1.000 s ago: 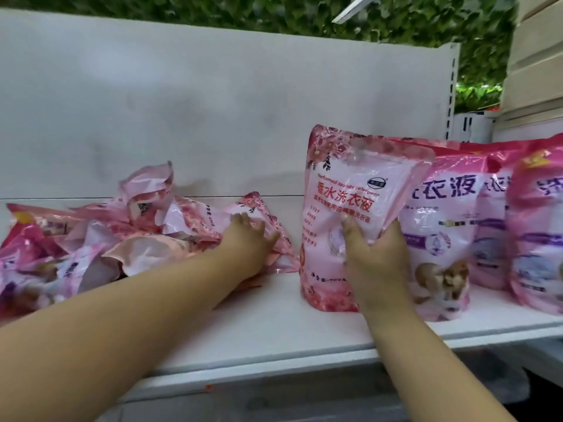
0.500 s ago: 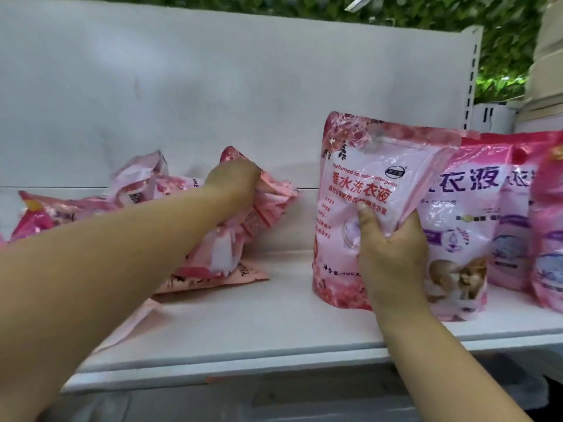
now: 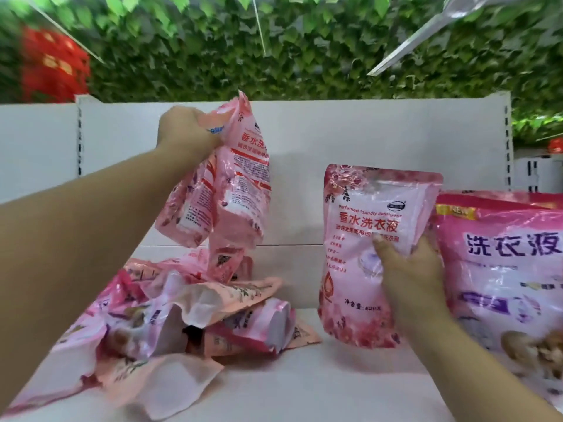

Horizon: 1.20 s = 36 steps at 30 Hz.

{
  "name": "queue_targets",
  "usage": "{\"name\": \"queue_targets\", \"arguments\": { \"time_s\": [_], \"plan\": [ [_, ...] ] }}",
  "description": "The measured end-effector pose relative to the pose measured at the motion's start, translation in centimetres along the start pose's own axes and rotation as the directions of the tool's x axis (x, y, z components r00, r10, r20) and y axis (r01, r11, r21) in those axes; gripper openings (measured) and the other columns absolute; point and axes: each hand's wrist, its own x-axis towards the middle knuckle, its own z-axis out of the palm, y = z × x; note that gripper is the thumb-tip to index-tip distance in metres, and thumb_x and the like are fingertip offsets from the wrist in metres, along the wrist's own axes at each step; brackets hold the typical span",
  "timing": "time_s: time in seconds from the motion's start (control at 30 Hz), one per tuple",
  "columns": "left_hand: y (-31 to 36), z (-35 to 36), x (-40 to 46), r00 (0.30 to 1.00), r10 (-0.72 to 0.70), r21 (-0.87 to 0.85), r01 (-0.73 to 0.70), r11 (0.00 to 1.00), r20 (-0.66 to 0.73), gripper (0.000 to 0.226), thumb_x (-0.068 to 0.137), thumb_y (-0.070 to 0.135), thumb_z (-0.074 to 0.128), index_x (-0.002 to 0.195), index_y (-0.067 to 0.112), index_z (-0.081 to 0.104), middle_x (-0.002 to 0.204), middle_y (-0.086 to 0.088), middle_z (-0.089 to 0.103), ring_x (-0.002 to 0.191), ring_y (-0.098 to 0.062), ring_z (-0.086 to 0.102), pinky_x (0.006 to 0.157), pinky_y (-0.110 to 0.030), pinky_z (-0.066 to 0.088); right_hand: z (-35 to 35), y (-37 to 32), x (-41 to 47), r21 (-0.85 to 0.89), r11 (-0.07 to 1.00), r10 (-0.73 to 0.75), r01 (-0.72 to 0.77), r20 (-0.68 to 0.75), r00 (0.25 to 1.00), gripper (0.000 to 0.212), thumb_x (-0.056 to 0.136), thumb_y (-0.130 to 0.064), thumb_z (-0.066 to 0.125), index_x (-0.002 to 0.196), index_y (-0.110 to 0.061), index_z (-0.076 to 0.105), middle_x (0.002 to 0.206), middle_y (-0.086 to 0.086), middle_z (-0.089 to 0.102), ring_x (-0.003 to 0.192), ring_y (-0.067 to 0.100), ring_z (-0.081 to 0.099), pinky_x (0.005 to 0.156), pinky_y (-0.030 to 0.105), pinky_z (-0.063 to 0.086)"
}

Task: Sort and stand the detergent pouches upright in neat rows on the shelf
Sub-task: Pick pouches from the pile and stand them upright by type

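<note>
My left hand (image 3: 185, 129) grips the top of a pink detergent pouch (image 3: 231, 184) and holds it in the air above the shelf; it hangs crumpled, with what may be a second pouch beside it. My right hand (image 3: 408, 275) holds a pink rose-print pouch (image 3: 362, 239) that stands upright on the white shelf (image 3: 304, 388). To its right stands a larger pink pouch with purple lettering (image 3: 505, 269). A jumbled heap of pink pouches (image 3: 182, 315) lies flat at the left.
The white back panel (image 3: 304, 141) closes the shelf behind the pouches. Green leaf decoration (image 3: 274, 47) hangs above it, with a red object (image 3: 51, 62) at the upper left. Bare shelf surface shows between the heap and the standing pouches.
My left hand has lifted a pouch out of the heap, from shelf level to high in the air. My right hand has stayed on the upright pouch. The view has tilted upward.
</note>
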Motion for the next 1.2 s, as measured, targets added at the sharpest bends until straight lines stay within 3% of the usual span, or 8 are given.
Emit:
{"name": "queue_targets", "arguments": {
  "time_s": [0.23,0.4,0.57,0.83,0.93,1.0,1.1,1.2],
  "plan": [
    [-3.7,-3.0,2.2,0.997,0.015,0.166,-0.002,0.986,-0.078,0.025,0.078,0.026,0.071,0.088,0.004,0.067,0.082,-0.012,0.064,0.074,-0.027,0.062,0.067,-0.036,0.051,4.4,0.1,3.4,0.007,0.997,0.077,-0.077,0.006,0.997,0.015,0.092,-0.021,0.053,0.105,-0.014,0.054,0.098,-0.002,0.06,0.099,0.019,0.057,0.083,0.03,0.044],
    [-9.1,1.1,0.9,0.976,-0.115,0.594,-0.018,0.804,0.185,0.04,0.089,0.045,0.048,0.081,0.011,0.065,0.072,-0.009,0.06,0.06,-0.022,0.05,0.064,-0.028,0.04,4.9,3.0,4.0,-0.087,0.994,0.075,-0.069,0.067,0.995,0.017,0.093,-0.021,0.052,0.11,-0.018,0.052,0.078,-0.017,0.049,0.076,0.003,0.049,0.065,0.013,0.035],
    [-10.8,4.4,-2.0,0.797,-0.326,0.4,0.116,0.909,0.509,0.066,0.092,0.057,0.026,0.119,0.005,0.056,0.118,-0.024,0.057,0.107,-0.033,0.055,0.097,-0.038,0.041,3.9,5.7,4.4,-0.104,0.969,0.231,-0.223,0.073,0.97,0.043,0.087,-0.028,0.059,0.126,-0.01,0.051,0.095,-0.004,0.057,0.09,0.014,0.048,0.076,0.02,0.034],
    [-8.1,1.8,-2.3,0.866,-0.243,0.144,0.2,0.969,0.438,0.081,0.074,0.07,0.043,0.127,0.01,0.049,0.132,-0.015,0.051,0.112,-0.029,0.048,0.095,-0.041,0.037,3.2,7.6,4.7,-0.023,0.873,0.486,-0.487,0.103,0.868,0.04,0.078,-0.04,0.068,0.108,-0.015,0.059,0.105,0.006,0.066,0.099,0.029,0.061,0.097,0.047,0.043],
    [-4.4,1.5,-4.3,0.945,0.074,-0.05,-0.062,0.997,0.318,0.056,0.084,0.055,0.046,0.122,0.015,0.053,0.118,-0.002,0.057,0.098,-0.011,0.051,0.09,-0.031,0.035,2.9,7.2,4.6,-0.019,0.902,0.431,-0.43,0.036,0.902,0.024,0.082,-0.04,0.063,0.089,-0.018,0.057,0.08,0.0,0.062,0.074,0.018,0.059,0.076,0.028,0.046],
    [-1.5,2.7,-6.9,0.882,0.175,-0.117,-0.136,0.984,0.438,0.052,0.079,0.061,0.044,0.112,0.023,0.056,0.101,0.008,0.058,0.088,-0.003,0.052,0.086,-0.028,0.039,2.8,6.3,4.6,-0.022,0.935,0.355,-0.355,-0.003,0.935,0.025,0.083,-0.039,0.061,0.085,-0.015,0.057,0.069,-0.004,0.057,0.061,0.009,0.052,0.055,0.02,0.037],
    [0.6,6.7,-9.1,0.771,0.065,0.013,-0.095,0.995,0.634,0.077,0.071,0.071,0.043,0.124,0.015,0.05,0.108,0.0,0.056,0.098,-0.018,0.053,0.083,-0.031,0.043,2.8,5.8,4.5,0.027,0.942,0.337,-0.336,-0.055,0.94,0.025,0.082,-0.038,0.063,0.072,-0.016,0.056,0.068,-0.001,0.059,0.058,0.013,0.055,0.053,0.022,0.043],
    [0.9,9.9,-8.3,0.875,-0.022,0.232,-0.104,0.967,0.484,0.091,0.077,0.064,0.053,0.143,0.012,0.02,0.143,-0.013,0.028,0.129,-0.03,0.034,0.099,-0.039,0.035,2.8,5.9,4.3,0.049,0.951,0.308,-0.304,-0.083,0.948,0.028,0.083,-0.034,0.064,0.063,-0.016,0.054,0.052,-0.004,0.061,0.047,0.009,0.058,0.045,0.014,0.046]
  ]
}}
